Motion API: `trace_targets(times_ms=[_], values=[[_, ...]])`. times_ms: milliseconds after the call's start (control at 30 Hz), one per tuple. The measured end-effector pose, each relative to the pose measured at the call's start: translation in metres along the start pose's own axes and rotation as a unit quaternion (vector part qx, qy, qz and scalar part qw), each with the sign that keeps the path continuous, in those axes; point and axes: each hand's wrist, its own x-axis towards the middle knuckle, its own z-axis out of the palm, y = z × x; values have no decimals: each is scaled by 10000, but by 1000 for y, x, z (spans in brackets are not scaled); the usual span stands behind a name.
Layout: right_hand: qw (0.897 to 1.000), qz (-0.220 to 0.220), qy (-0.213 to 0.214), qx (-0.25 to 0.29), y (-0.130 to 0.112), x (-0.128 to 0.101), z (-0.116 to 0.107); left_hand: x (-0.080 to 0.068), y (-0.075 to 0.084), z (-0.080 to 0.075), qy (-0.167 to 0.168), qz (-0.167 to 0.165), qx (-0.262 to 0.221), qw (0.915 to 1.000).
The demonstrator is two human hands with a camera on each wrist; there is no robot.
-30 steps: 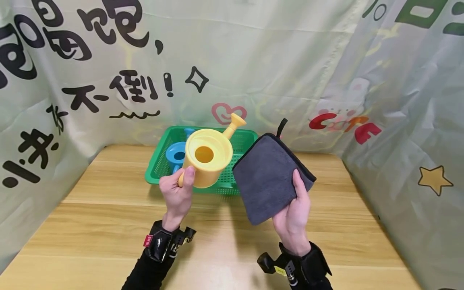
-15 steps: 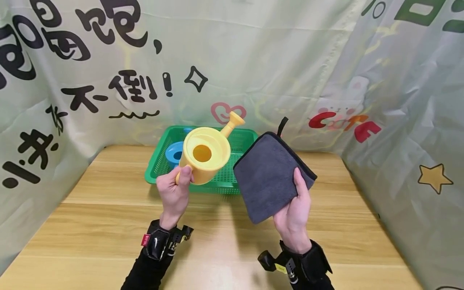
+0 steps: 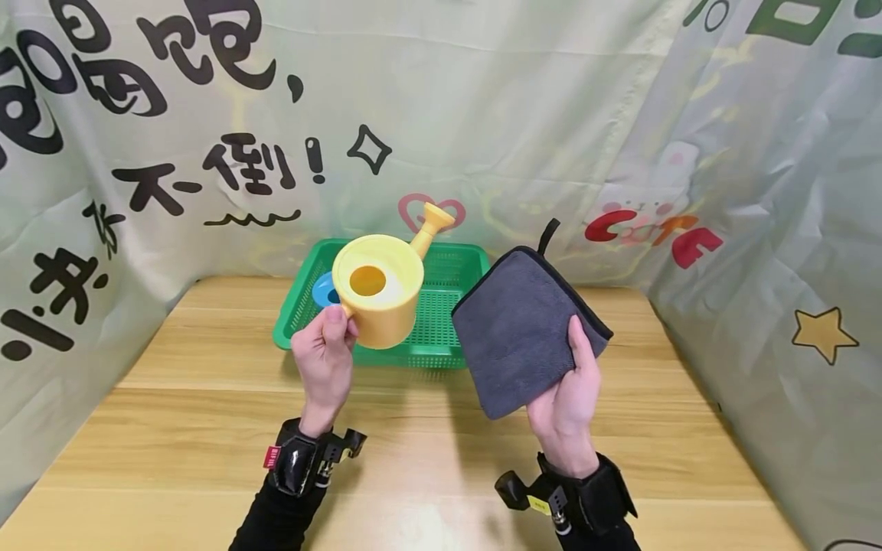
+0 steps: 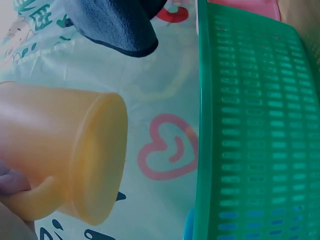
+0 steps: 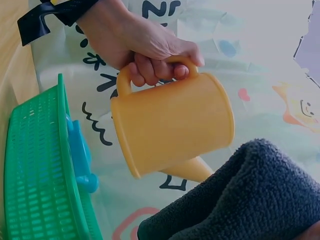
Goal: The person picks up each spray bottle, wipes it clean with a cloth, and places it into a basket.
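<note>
Left hand (image 3: pixel 322 353) curling fingers round handle, lifting yellow watering can (image 3: pixel 377 289) over green basket (image 3: pixel 441 352). Right hand (image 3: pixel 566 398) pinching folded grey cloth (image 3: pixel 520 329), not touching can; wiping seemingly pending.

A light wooden table (image 3: pixel 207 428) of pale planks is enclosed on three sides by a pale green printed cloth backdrop (image 3: pixel 537 115). The cloth is marked with black characters (image 3: pixel 248 164), a pink heart outline (image 3: pixel 420 210), red lettering (image 3: pixel 651 229) and a yellow star (image 3: pixel 823 337). The scene is evenly and softly lit.
</note>
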Motion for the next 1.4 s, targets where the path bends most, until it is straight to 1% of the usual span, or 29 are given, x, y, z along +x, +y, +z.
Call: trace_targets(times_ms=[133, 233, 267, 333, 400, 467, 500, 533, 633, 700, 767, 800, 833, 867, 900, 933, 1000, 1033, 1100, 1200, 1233, 1267, 1300, 1333, 1367, 1400], values=[[10000, 7, 27, -17, 1, 0, 0, 0, 3, 0, -119, -360, -63, 9993], [10000, -16, -26, 4, 2, -1, -1, 0, 7, 0, -308, -579, -226, 9976], [9999, -14, -84, 83, 3, -1, -1, 0, 8, 1, -407, -640, -313, 9966], [9998, -67, -195, 66, 5, -1, -2, -1, 10, 3, -697, -769, -468, 9935], [9993, -201, -311, 60, 9, -2, -2, -2, 12, 5, -1100, -941, -731, 9868], [9983, -453, -374, 58, 13, -1, -3, -4, 14, 8, -1537, -1198, -1028, 9754], [9972, -644, -376, -31, 16, -1, -3, -4, 15, 10, -1768, -1373, -1203, 9672], [9957, -821, -423, -53, 19, -1, -3, -5, 16, 12, -1987, -1557, -1397, 9575], [9898, -1254, -586, -350, 26, 1, -2, -9, 19, 18, -2570, -2032, -1859, 9264], [9861, -1423, -605, -612, 31, 1, -2, -11, 22, 21, -2891, -2197, -2110, 9075], [9799, -1587, -591, -1053, 35, -2, -1, -14, 24, 24, -3102, -2239, -2295, 8950], [9724, -1747, -622, -1414, 37, -3, -1, -15, 25, 25, -3159, -2248, -2382, 8905], [9624, -1948, -655, -1775, 39, -4, -1, -17, 26, 26, -3191, -2246, -2454, 8874], [9475, -2216, -737, -2187, 41, -5, -1, -18, 27, 27, -3192, -2260, -2498, 8858], [9292, -2496, -874, -2583, 43, -5, -1, -19, 28, 27, -3167, -2304, -2542, 8843], [9098, -2797, -1047, -2882, 45, -6, -1, -19, 29, 27, -3127, -2366, -2583, 8829], [8667, -3391, -1429, -3369, 49, -4, -1, -21, 31, 27, -3042, -2533, -2630, 8799], [8504, -3610, -1605, -3474, 51, -4, -2, -21, 32, 27, -3002, -2606, -2665, 8780], [8110, -4018, -1917, -3796, 55, -3, -3, -21, 34, 27, -2901, -2808, -2749, 8726], [7432, -4546, -2117, -4428, 63, -2, -6, -21, 37, 28, -2725, -3052, -2942, 8637], [7224, -4673, -2152, -4620, 65, -2, -7, -22, 38, 29, -2649, -3104, -3006, 8620], [7041, -4768, -2175, -4792, 67, -2, -8, -22, 39, 29, -2573, -3156, -3026, 8618], [6914, -4827, -2207, -4901, 69, -2, -8, -22, 40, 29, -2500, -3160, -3035, 8635], [6822, -4863, -2235, -4981, 70, -1, -9, -23, 41, 30, -2428, -3148, -3025, 8663], [6754, -4900, -2251, -5031, 71, -1, -10, -23, 41, 30, -2367, -3109, -2989, 8706], [6716, -4927, -2268, -5047, 72, 0, -10, -24, 42, 30, -2317, -3059, -2949, 8751]])
